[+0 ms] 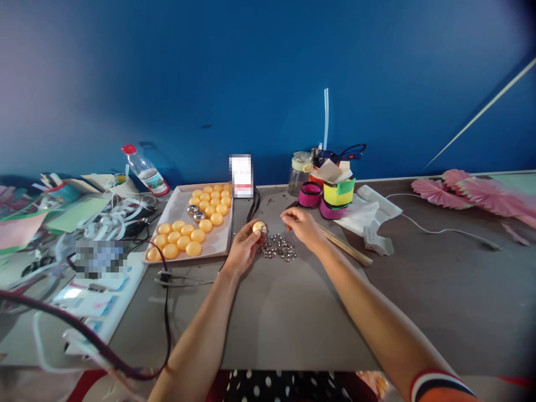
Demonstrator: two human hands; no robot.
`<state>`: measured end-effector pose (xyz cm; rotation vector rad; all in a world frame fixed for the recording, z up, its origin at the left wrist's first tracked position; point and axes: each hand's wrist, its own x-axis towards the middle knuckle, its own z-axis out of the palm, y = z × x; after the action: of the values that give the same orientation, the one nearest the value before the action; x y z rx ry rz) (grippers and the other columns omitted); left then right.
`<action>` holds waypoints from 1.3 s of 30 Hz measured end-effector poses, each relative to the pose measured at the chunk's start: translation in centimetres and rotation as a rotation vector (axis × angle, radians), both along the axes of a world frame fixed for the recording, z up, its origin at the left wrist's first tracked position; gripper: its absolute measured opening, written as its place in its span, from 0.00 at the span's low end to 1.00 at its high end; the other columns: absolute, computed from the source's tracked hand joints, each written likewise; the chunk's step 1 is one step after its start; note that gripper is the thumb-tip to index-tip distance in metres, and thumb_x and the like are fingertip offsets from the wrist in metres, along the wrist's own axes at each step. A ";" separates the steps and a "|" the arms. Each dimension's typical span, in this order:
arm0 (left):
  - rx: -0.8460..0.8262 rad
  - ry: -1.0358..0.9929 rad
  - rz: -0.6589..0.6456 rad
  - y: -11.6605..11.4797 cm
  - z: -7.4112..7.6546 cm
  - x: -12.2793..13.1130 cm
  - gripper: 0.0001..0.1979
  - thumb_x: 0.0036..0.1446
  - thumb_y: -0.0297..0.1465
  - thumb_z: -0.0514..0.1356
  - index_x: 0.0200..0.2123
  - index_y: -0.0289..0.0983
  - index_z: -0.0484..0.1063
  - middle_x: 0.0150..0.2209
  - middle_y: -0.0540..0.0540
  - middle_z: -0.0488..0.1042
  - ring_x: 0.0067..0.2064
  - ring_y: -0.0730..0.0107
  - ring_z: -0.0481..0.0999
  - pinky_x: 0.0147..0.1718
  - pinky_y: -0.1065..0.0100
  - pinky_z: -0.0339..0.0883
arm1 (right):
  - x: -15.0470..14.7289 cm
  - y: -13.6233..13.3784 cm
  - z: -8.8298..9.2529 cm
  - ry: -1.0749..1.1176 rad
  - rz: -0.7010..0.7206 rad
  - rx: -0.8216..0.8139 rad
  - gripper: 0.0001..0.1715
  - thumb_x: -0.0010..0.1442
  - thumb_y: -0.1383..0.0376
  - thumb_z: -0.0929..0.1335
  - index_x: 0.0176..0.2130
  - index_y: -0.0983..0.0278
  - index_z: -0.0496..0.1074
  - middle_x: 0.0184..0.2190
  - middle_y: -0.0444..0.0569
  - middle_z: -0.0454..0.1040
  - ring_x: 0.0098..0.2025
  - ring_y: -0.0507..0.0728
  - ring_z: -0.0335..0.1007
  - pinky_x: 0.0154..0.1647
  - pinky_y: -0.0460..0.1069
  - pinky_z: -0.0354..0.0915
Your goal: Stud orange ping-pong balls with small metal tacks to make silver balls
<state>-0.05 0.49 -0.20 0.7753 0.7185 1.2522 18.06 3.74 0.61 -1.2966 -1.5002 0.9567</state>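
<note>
My left hand (244, 245) grips a yellow ball (259, 226) whose right side is covered with shiny silver pieces. Just below it on the table lies a loose pile of small silver beads (280, 248). My right hand (305, 226) hovers to the right of the ball, thumb and fingertips pinched together; whatever is between them is too small to make out. To the left, a white tray (227, 226) carries rows of plain yellow balls (183, 243) and two silver-covered balls (199, 216).
Behind the right hand stand a glass jar (298, 176) and pink and yellow tape rolls (338, 194). Wooden sticks (349, 248) lie beside the right forearm. A bottle (146, 172), cables and papers crowd the left. Pink paper fans (481, 192) lie far right.
</note>
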 end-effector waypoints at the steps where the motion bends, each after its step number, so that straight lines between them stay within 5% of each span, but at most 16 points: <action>1: -0.012 -0.027 0.008 0.1 0.0 -0.1 0.18 0.46 0.31 0.67 0.43 0.35 0.73 0.38 0.45 0.74 0.34 0.75 0.71 0.34 0.72 0.62 | 0.5 0.2 -0.3 -0.146 -0.096 0.063 0.08 0.53 0.63 0.64 0.32 0.64 0.70 0.28 0.46 0.71 0.30 0.53 0.65 0.35 0.49 0.61; 6: -0.049 -0.128 0.033 0.4 -0.2 -0.3 0.16 0.47 0.29 0.65 0.42 0.35 0.72 0.34 0.45 0.75 0.32 0.72 0.73 0.32 0.70 0.63 | 2.1 0.0 -1.8 -0.831 -0.339 0.126 0.15 0.55 0.68 0.64 0.43 0.63 0.71 0.45 0.56 0.69 0.47 0.63 0.63 0.47 0.57 0.57; 11: -0.050 -0.160 0.021 0.4 0.0 -0.5 0.16 0.47 0.27 0.64 0.42 0.36 0.71 0.34 0.46 0.75 0.32 0.72 0.74 0.32 0.71 0.64 | 2.4 -0.3 -1.7 -1.076 -0.376 0.025 0.16 0.58 0.66 0.63 0.46 0.64 0.70 0.46 0.58 0.68 0.49 0.64 0.61 0.46 0.58 0.55; 22: 0.004 -0.192 -0.021 0.4 -0.2 -0.6 0.18 0.45 0.26 0.67 0.42 0.37 0.71 0.34 0.47 0.74 0.36 0.71 0.74 0.39 0.68 0.64 | 3.3 0.5 -2.1 -1.150 -0.352 -0.024 0.15 0.59 0.70 0.59 0.43 0.67 0.70 0.44 0.59 0.70 0.46 0.63 0.65 0.44 0.56 0.56; 26: -0.021 -0.184 0.010 0.6 -0.1 -0.6 0.19 0.44 0.27 0.68 0.41 0.37 0.70 0.34 0.48 0.74 0.36 0.70 0.75 0.40 0.67 0.64 | 3.1 0.3 -1.8 -1.093 -0.320 0.160 0.17 0.59 0.72 0.58 0.46 0.68 0.69 0.39 0.58 0.71 0.41 0.60 0.67 0.41 0.52 0.58; 30: -0.053 -0.193 0.044 0.8 -0.3 -0.7 0.17 0.45 0.28 0.68 0.40 0.37 0.70 0.35 0.48 0.74 0.37 0.70 0.76 0.40 0.67 0.65 | 2.2 -0.6 -1.1 -0.930 -0.312 0.534 0.18 0.61 0.70 0.57 0.48 0.68 0.67 0.39 0.57 0.72 0.39 0.59 0.67 0.42 0.52 0.59; 33: -0.056 -0.205 0.050 0.8 -0.5 -0.8 0.17 0.44 0.28 0.68 0.40 0.37 0.70 0.35 0.48 0.75 0.38 0.69 0.76 0.40 0.67 0.66 | 1.1 -1.5 -0.8 -0.829 -0.179 0.736 0.16 0.61 0.70 0.57 0.47 0.67 0.67 0.39 0.56 0.72 0.40 0.59 0.66 0.43 0.52 0.59; 36: -0.074 -0.202 0.061 0.8 -0.5 -0.8 0.17 0.43 0.28 0.69 0.38 0.35 0.71 0.33 0.49 0.74 0.36 0.69 0.76 0.39 0.68 0.66 | 0.3 -2.1 -0.7 -0.812 -0.028 0.763 0.16 0.61 0.70 0.57 0.46 0.67 0.67 0.37 0.54 0.73 0.37 0.57 0.67 0.40 0.51 0.60; 39: -0.068 -0.206 0.050 0.7 -0.4 -0.7 0.16 0.44 0.28 0.68 0.38 0.35 0.71 0.33 0.48 0.74 0.36 0.69 0.76 0.38 0.69 0.66 | 0.2 -2.3 -0.5 -0.798 -0.029 0.733 0.16 0.62 0.69 0.57 0.45 0.67 0.68 0.36 0.54 0.73 0.36 0.57 0.67 0.39 0.51 0.60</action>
<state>-0.77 1.20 -0.59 0.5659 0.6124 1.3244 18.23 1.41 0.13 -1.1616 -2.1291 -0.2222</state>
